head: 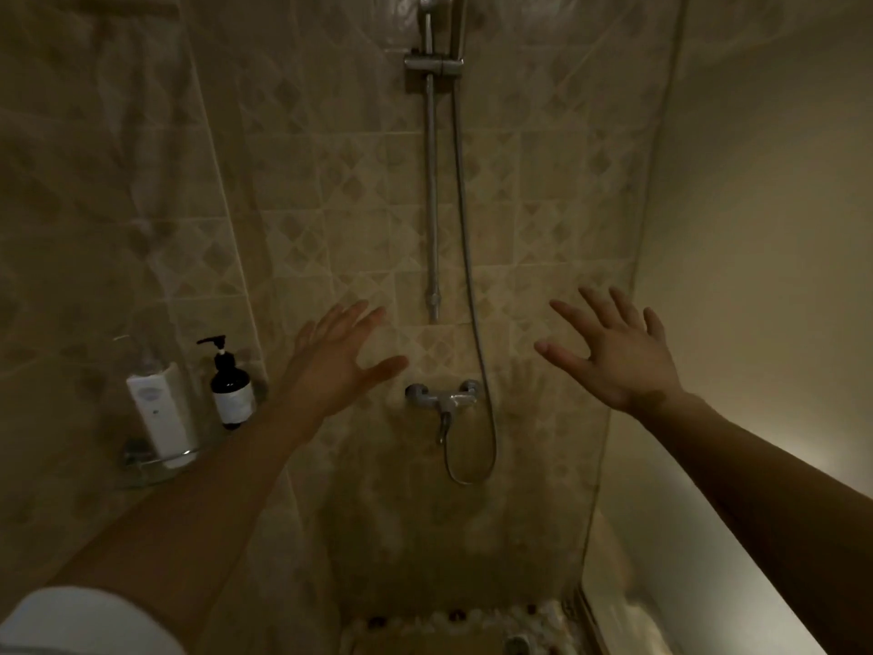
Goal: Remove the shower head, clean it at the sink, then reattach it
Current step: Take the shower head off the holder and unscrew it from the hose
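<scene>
The chrome shower head (435,1) sits at the very top of the view, cut off by the frame edge, held in a bracket (433,64) on a vertical rail (432,191). A metal hose (465,238) hangs from it and loops down to the chrome mixer tap (444,398). My left hand (330,366) is raised, fingers spread and empty, left of the rail's lower end. My right hand (614,352) is raised on the other side, fingers apart, holding nothing. Both hands are well below the shower head.
A corner shelf (146,465) at the left carries a white bottle (163,413) and a dark pump bottle (230,387). Patterned beige tiles cover the back wall. A glass panel (628,323) bounds the stall on the right. A pebble-edged floor (449,621) lies below.
</scene>
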`<action>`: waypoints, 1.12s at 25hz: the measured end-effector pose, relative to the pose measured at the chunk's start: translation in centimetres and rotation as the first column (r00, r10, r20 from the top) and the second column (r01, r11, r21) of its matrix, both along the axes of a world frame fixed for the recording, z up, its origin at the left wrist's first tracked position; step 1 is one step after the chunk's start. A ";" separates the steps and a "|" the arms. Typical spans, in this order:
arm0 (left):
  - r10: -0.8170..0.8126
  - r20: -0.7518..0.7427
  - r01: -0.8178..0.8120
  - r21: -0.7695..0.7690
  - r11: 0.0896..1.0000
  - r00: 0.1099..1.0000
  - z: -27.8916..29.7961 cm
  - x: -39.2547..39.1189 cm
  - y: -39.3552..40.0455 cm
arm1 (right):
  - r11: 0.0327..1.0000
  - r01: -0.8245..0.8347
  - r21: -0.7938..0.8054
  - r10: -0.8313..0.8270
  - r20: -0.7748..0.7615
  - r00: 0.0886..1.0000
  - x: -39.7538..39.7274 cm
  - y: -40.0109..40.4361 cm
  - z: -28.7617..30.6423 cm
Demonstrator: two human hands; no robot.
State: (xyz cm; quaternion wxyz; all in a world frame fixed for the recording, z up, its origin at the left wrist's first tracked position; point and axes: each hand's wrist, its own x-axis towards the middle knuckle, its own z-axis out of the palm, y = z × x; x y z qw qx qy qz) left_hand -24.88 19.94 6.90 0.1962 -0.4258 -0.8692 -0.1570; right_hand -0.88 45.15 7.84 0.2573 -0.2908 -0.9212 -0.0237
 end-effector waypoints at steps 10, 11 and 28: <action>0.038 -0.050 -0.029 0.169 0.985 0.998 6.7 -6.3 13.9 | 0.994 -0.092 0.062 0.099 -0.123 0.987 -7.8 13.3 6.1; 0.029 -0.065 -0.017 0.185 0.983 0.997 7.7 -6.6 14.7 | 0.993 -0.097 0.067 0.105 -0.124 0.987 -8.6 14.2 6.7; -0.057 -0.345 0.138 0.214 0.967 0.937 22.3 -21.5 21.9 | 0.979 -0.127 0.160 0.175 -0.336 0.925 -23.4 21.4 19.5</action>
